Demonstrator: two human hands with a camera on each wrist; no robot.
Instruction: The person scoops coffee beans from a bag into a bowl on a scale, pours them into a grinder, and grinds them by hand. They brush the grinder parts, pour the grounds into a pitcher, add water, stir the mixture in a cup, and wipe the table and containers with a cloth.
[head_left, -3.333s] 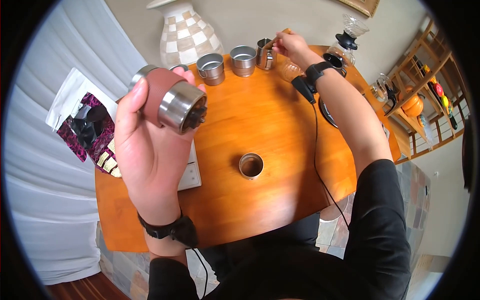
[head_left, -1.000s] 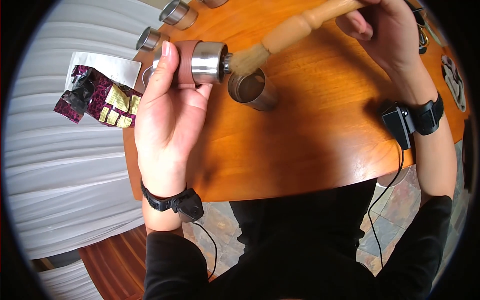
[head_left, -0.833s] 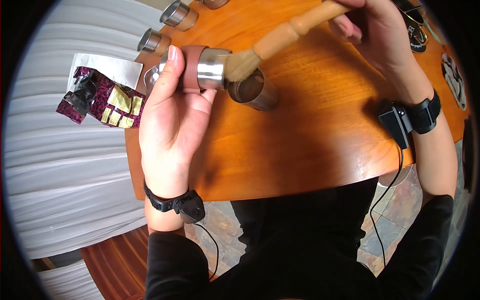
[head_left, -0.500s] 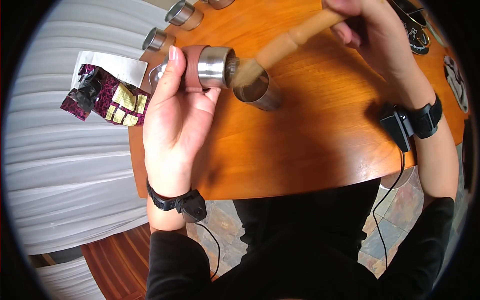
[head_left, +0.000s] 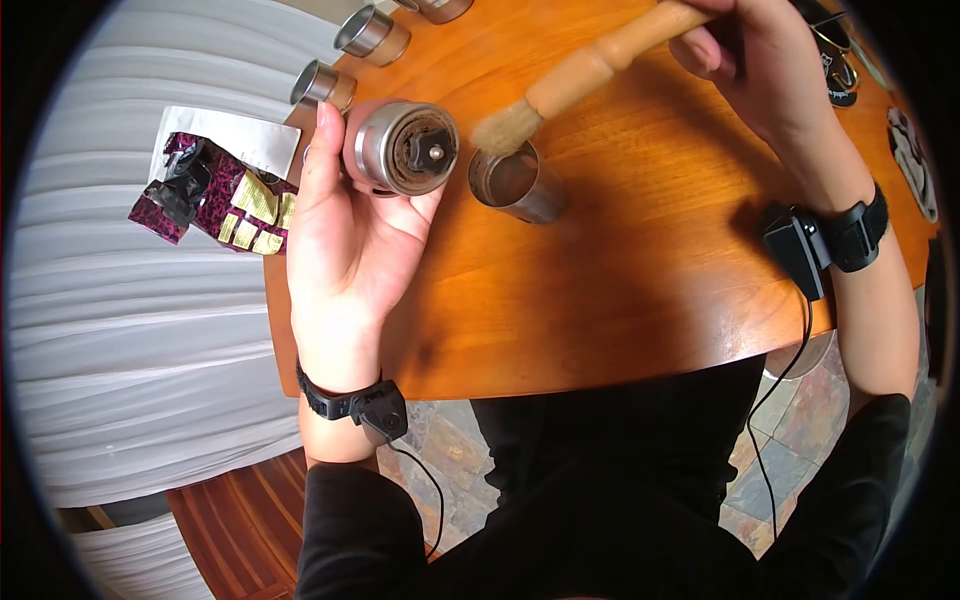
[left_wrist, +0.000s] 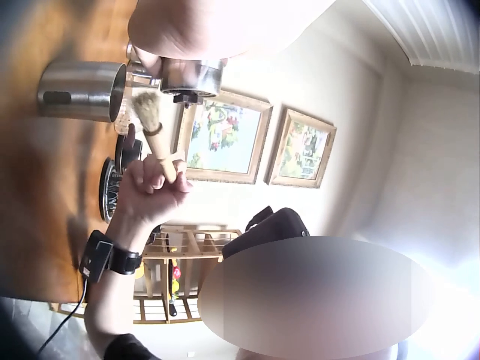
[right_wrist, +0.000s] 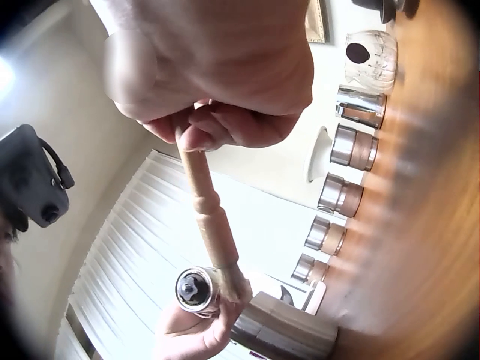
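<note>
Steel shows left of upper centre, where I see the left hand (head_left: 350, 235) gripping the grinder (head_left: 376, 146) open-end-out, presumably baring its inside to the brush (head_left: 572, 82) the right hand (head_left: 775, 85) pinches at upper right.

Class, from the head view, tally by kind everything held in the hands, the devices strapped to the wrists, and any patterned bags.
Brush: 1
Metal cylinder: 1
Wrist cameras: 2
Patterned bag: 1
Total: 5
</note>
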